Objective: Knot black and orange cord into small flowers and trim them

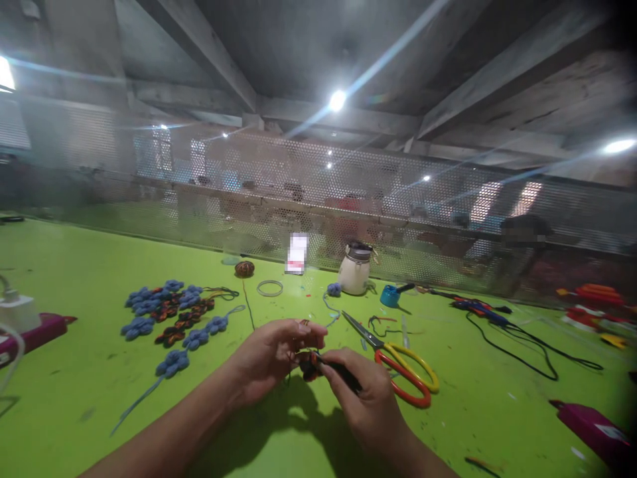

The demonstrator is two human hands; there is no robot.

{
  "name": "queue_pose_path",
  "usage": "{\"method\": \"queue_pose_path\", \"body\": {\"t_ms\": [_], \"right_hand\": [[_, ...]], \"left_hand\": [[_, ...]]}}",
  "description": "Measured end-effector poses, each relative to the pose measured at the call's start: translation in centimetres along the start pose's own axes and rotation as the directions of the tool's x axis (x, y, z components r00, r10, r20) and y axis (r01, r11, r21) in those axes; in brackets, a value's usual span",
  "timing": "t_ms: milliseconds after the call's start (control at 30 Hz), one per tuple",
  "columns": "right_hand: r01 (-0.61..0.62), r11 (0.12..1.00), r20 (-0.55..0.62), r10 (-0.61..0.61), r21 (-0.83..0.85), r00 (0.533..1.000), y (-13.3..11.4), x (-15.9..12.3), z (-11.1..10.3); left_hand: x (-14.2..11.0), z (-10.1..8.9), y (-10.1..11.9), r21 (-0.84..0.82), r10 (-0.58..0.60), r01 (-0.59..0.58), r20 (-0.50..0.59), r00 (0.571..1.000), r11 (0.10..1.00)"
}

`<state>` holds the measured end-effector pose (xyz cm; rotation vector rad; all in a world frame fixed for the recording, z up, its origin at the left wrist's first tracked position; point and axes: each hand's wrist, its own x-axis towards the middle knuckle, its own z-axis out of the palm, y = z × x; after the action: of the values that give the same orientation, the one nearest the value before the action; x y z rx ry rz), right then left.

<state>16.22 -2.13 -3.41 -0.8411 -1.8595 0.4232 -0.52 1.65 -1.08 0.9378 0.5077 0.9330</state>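
My left hand (279,352) is closed at the fingertips on a small black-and-orange crochet piece (311,367), with yarn running over the fingers. In my right hand (365,392) is a crochet hook (343,373) with a dark handle; its tip meets the piece and is hidden. To the left lie several blue crocheted flowers (172,363) and black-and-orange ones (172,335), some with yarn tails. A brown ball of yarn (244,269) sits farther back, its strand leading toward my left hand. Close beyond my right hand are scissors (405,372) with red and yellow handles.
A small blue yarn ball (334,289), a ring (269,287), a white jar (355,272) and a blue container (390,295) stand toward the back. A phone (297,253) leans near the perforated screen (318,219). Dark cords (497,318) lie right; magenta power strips (592,425) flank both sides.
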Motion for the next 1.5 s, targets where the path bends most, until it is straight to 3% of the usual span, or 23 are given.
{"method": "queue_pose_path", "body": {"t_ms": [167,333,500,667,767,867,933,1067,1133,1233,1333,1400,1433,1500], "right_hand": [[-0.264,0.948,-0.012,0.270,0.175,0.963,-0.1,0.1,0.2],[-0.406,0.863,0.062,0.407,0.300,0.911,-0.1,0.0,0.5],[-0.431,0.842,0.074,0.432,0.325,0.899,0.2,-0.2,0.8],[-0.467,0.809,0.063,0.478,0.356,0.876,0.3,0.0,1.0],[-0.453,0.796,0.035,0.481,0.403,0.876,0.2,0.1,0.9],[-0.447,0.791,0.020,0.484,0.417,0.875,0.1,0.3,0.7],[-0.454,0.792,0.034,0.484,0.407,0.875,0.0,0.4,0.4],[-0.477,0.770,0.063,0.500,0.424,0.863,-0.3,0.7,0.0],[-0.495,0.741,0.068,0.525,0.454,0.848,-0.5,0.7,0.0],[-0.499,0.703,0.063,0.547,0.507,0.835,-0.8,0.5,0.3],[-0.458,0.701,0.042,0.523,0.546,0.851,-1.0,0.3,0.5],[-0.438,0.719,0.033,0.502,0.541,0.864,-1.0,0.3,0.5],[-0.434,0.728,0.037,0.492,0.530,0.870,-1.0,0.3,0.4],[-0.456,0.739,0.073,0.488,0.496,0.870,-0.9,0.4,0.0]], "left_hand": [[-0.2,0.7,-0.2,0.112,0.079,-0.090,0.099,0.992,0.990],[0.5,0.4,-1.0,0.325,0.117,-0.117,0.017,0.993,0.938],[1.1,-0.1,-1.5,0.478,0.174,-0.155,0.004,0.985,0.865],[0.9,0.6,-2.0,0.588,0.299,-0.230,-0.021,0.954,0.775],[0.9,0.9,-2.2,0.555,0.362,-0.252,-0.096,0.927,0.793],[0.8,1.0,-2.2,0.538,0.363,-0.261,-0.092,0.927,0.802],[0.6,0.9,-2.2,0.636,0.425,-0.310,-0.031,0.905,0.706],[-0.3,1.1,-2.4,0.805,0.584,-0.436,0.141,0.799,0.402],[-0.5,1.3,-2.5,0.817,0.615,-0.467,0.183,0.767,0.339],[-0.4,1.4,-2.4,0.803,0.597,-0.433,0.122,0.793,0.410],[0.1,1.3,-1.9,0.702,0.474,-0.328,-0.016,0.880,0.632],[0.3,1.2,-1.5,0.622,0.386,-0.278,-0.042,0.922,0.732],[0.4,1.1,-1.4,0.616,0.367,-0.272,-0.030,0.930,0.739],[0.3,1.0,-1.3,0.682,0.389,-0.299,0.024,0.921,0.667]]}}
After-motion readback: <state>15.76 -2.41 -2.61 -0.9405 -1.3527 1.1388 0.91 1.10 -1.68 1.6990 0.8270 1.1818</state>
